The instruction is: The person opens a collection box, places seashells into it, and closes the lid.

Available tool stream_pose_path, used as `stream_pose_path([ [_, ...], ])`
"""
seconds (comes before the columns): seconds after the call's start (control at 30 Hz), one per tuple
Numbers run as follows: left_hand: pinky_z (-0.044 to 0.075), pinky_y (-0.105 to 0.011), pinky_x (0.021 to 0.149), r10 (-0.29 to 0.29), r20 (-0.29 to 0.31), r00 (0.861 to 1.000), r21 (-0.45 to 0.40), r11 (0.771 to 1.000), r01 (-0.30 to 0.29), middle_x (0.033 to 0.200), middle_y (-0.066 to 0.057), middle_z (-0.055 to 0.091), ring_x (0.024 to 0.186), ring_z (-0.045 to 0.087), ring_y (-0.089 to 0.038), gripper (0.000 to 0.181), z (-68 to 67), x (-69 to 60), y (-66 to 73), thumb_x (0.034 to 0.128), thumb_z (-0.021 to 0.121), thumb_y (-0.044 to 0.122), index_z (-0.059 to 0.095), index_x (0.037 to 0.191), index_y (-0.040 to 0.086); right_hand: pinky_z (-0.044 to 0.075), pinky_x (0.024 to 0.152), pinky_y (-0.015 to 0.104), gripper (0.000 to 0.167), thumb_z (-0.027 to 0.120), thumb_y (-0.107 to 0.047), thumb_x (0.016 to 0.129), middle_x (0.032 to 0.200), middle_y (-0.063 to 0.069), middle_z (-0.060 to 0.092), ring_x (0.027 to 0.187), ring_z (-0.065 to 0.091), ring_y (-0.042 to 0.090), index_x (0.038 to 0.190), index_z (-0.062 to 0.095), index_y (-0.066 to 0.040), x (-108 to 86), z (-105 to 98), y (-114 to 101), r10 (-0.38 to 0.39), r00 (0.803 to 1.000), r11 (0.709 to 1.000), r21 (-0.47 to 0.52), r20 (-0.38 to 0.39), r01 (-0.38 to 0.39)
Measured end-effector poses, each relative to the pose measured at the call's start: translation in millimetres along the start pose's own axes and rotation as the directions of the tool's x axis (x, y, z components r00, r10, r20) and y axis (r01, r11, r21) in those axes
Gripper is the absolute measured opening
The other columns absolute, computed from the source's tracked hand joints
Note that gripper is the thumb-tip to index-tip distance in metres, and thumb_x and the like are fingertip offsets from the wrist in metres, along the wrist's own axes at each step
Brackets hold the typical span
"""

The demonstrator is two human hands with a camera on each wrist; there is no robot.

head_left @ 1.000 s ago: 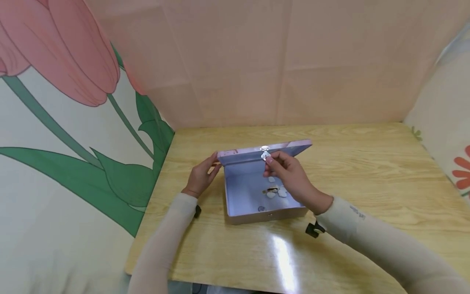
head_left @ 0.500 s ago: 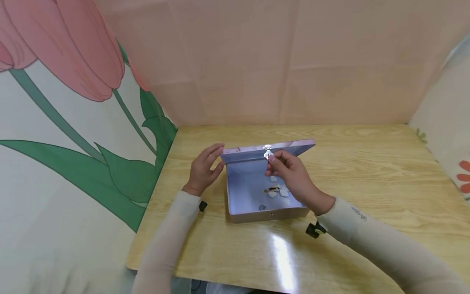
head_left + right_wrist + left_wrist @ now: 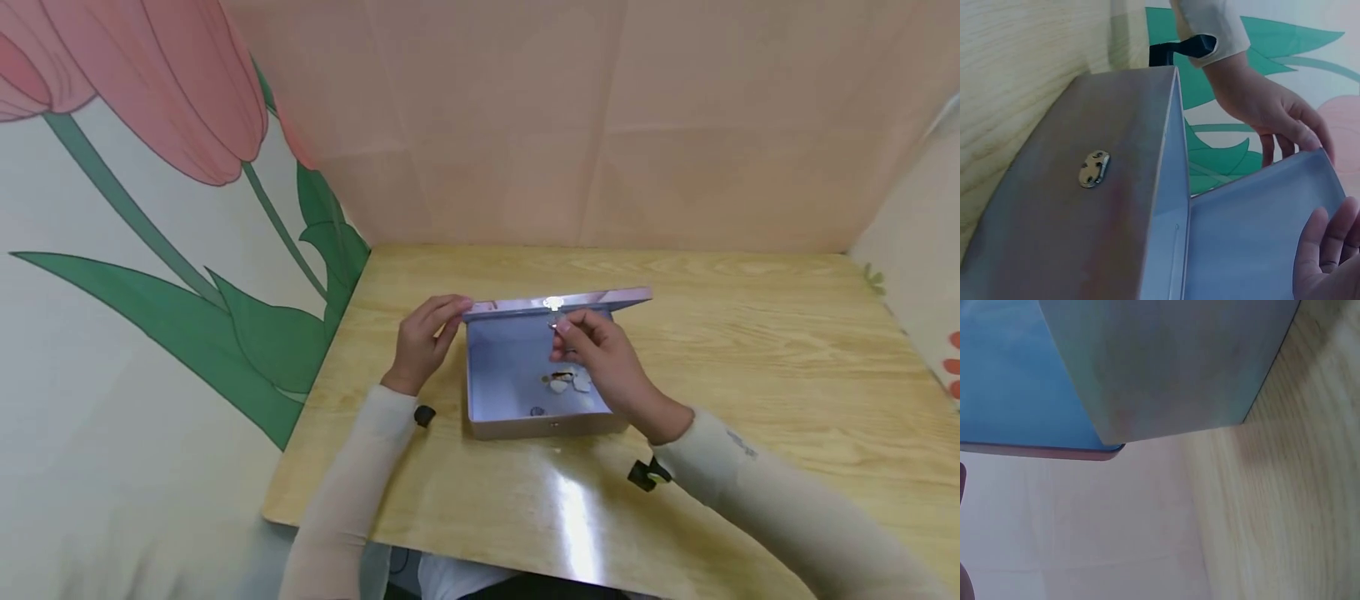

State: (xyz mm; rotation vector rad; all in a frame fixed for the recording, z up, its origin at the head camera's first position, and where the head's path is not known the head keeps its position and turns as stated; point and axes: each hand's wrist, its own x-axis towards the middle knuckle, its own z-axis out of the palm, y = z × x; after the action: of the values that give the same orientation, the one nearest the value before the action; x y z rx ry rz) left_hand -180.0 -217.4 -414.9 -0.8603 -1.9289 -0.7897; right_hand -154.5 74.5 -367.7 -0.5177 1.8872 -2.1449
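Note:
A shallow box (image 3: 513, 428) with a pale blue inside stands on the table, its hinged lid (image 3: 517, 306) raised. At the lid's left corner, my left hand (image 3: 423, 342) pinches the edge between fingers and thumb; the right wrist view shows this grip on the lid (image 3: 1254, 225). My right hand (image 3: 603, 358) pinches the loose end of a silver clasp (image 3: 553, 303) at the middle of the lid's front edge. The clasp's catch plate (image 3: 1094, 169) sits on the box's front wall. Inside lie several pale flat pieces (image 3: 581, 382) and a small ring-like thing (image 3: 537, 411).
The wood-grain table (image 3: 750, 350) extends to both sides of the box, with its front edge nearest me. A pink backdrop (image 3: 480, 150) rises behind it. Flower-printed panels (image 3: 187, 350) flank the left and right.
The lid's tilt has changed, so less of its underside shows. My left fingers now close on its corner. The right hand keeps the clasp. The head view has shifted slightly.

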Motion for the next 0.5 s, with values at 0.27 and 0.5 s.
stream_pose_path([
  [0.27,0.055,-0.031,0.089,-0.03,0.008,1.0,-0.058,0.998,0.031,0.114,-0.007,0.067,0.103,0.065,-0.021,0.023,-3.1,-11.5,13.2,0.0984,0.06,0.013,0.067,0.12,0.01,0.06,0.076,0.038,0.027,0.055,-0.025,0.101,0.092,0.018,0.057,0.078,0.062,0.019,0.104,0.056,0.003,-15.6,1,1,0.055,0.998,0.998,-0.017,0.031,-0.055],
  [0.5,0.053,-0.035,0.092,-0.129,0.004,0.992,-0.176,0.976,0.127,0.114,-0.009,0.067,0.105,0.064,-0.024,0.026,-2.6,-16.5,29.8,0.1009,0.056,0.023,0.069,0.117,0.006,0.06,0.074,0.036,0.026,0.056,-0.021,0.101,0.09,0.013,0.058,0.079,0.061,0.019,0.103,0.055,0.004,-28.1,1,5,0.077,0.996,0.996,0.034,0.039,-0.078],
])
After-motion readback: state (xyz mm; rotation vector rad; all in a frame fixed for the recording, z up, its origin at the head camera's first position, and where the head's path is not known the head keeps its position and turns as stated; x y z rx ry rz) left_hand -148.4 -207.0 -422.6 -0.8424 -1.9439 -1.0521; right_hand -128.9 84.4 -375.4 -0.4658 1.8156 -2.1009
